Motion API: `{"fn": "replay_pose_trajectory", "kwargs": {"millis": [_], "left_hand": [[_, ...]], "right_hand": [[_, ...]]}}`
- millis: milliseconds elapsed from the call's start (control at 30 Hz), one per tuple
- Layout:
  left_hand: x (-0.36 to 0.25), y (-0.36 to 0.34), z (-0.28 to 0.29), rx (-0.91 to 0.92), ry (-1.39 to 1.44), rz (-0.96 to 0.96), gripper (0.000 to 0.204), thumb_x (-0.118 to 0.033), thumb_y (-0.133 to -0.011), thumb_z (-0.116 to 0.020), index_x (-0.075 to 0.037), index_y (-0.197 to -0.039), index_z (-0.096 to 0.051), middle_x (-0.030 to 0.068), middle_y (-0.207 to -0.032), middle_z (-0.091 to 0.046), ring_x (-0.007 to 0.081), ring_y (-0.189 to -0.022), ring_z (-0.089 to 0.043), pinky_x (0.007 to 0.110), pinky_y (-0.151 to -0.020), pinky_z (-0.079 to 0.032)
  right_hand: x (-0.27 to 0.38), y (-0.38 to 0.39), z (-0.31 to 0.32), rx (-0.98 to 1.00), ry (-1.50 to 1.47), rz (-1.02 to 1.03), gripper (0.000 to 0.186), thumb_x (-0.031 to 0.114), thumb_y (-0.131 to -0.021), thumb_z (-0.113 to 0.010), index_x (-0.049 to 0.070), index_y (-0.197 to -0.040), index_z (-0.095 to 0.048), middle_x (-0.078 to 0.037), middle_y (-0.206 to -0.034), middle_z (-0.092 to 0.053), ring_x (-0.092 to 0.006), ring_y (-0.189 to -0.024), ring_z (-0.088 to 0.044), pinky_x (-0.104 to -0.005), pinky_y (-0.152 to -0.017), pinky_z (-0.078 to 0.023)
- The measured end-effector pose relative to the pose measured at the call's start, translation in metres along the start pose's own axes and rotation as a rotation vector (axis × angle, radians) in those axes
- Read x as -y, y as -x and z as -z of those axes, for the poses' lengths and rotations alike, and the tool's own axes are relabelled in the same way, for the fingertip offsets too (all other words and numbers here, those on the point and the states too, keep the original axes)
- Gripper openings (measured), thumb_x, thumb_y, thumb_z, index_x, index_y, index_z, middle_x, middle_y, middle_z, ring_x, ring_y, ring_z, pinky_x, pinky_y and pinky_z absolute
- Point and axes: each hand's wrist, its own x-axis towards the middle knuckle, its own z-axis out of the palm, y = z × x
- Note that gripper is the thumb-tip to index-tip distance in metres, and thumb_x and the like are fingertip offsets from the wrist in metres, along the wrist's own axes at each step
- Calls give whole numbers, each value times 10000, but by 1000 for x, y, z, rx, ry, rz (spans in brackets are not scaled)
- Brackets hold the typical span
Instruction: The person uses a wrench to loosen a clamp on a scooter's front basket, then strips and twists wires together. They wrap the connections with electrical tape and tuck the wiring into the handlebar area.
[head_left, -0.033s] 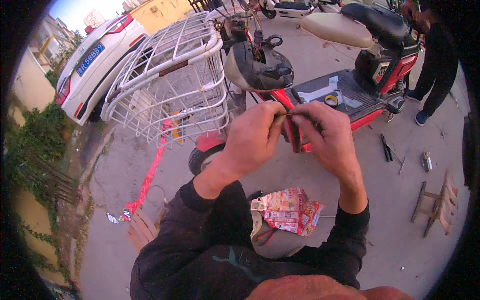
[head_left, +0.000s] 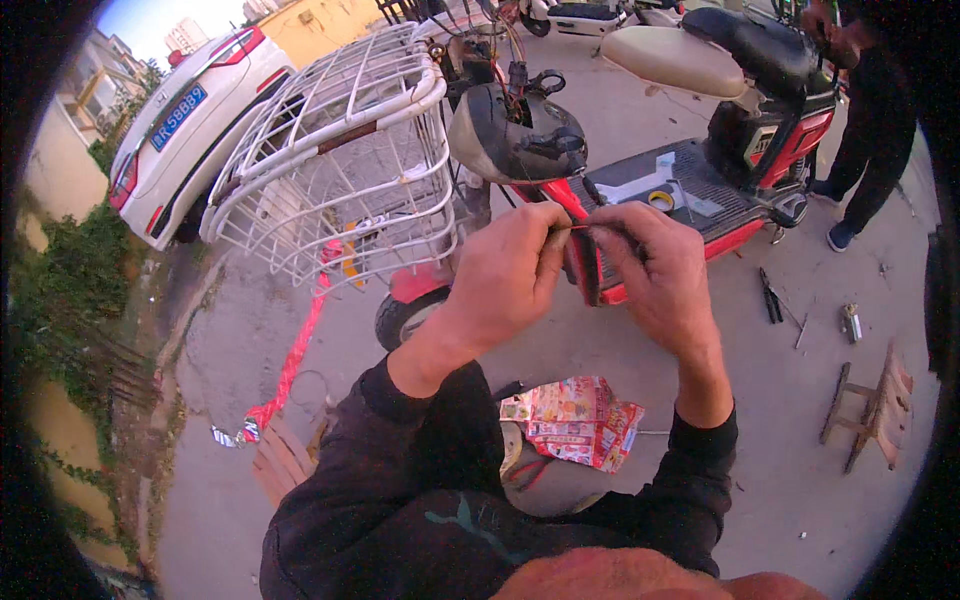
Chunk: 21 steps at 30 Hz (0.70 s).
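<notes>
My left hand point(head_left: 503, 275) and my right hand point(head_left: 657, 268) meet in front of the red electric scooter point(head_left: 705, 265). Each is closed in a pinch, and a short, thin red wire point(head_left: 580, 228) spans the fingertips. Where its ends lead is hidden by my fingers. Just beyond stands the scooter's opened front, with a dark headlight housing point(head_left: 490, 140) and loose wires point(head_left: 512, 50) sticking up from it. A white wire basket point(head_left: 335, 145) is to the left of the housing. On the footboard lies a roll of yellow tape point(head_left: 662, 200) beside a white, branched piece point(head_left: 640, 185).
A red printed sheet point(head_left: 580, 420) lies below my hands. On the ground at right are black-handled pliers point(head_left: 771, 297), a small metal part point(head_left: 851, 322) and a wooden stool point(head_left: 875, 410). Another person point(head_left: 868, 150) stands at the back right; a white car point(head_left: 200, 125) is parked left.
A little more of the red wire shows between my fingertips. Both hands keep almost the same place and grip.
</notes>
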Motion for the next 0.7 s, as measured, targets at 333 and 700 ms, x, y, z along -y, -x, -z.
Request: {"fn": "replay_pose_trajectory", "kwargs": {"millis": [333, 700], "left_hand": [[-3, -31, -24, -189, 57, -61, 201, -44, -899, -668, -41, -1077, -576, 110, -772, -645, 292, -571, -636, 377, -529, -476], [20, -27, -47, -545, 229, -88, 192, -12, -846, -670, -49, -1011, -579, 111, -779, -652, 295, -600, -641, 358, -546, -500]], "right_hand": [[11, -17, -8, -411, -56, -183, 101, 89, -960, -639, 2, -1001, -671, -96, -786, -672, -125, -653, -600, -287, -632, -502], [-24, -107, 13, -107, -308, -283, 260, 190, -1001, -595, -15, -1141, -673, -50, -976, -715, -100, -830, -645, -252, -683, -503]]}}
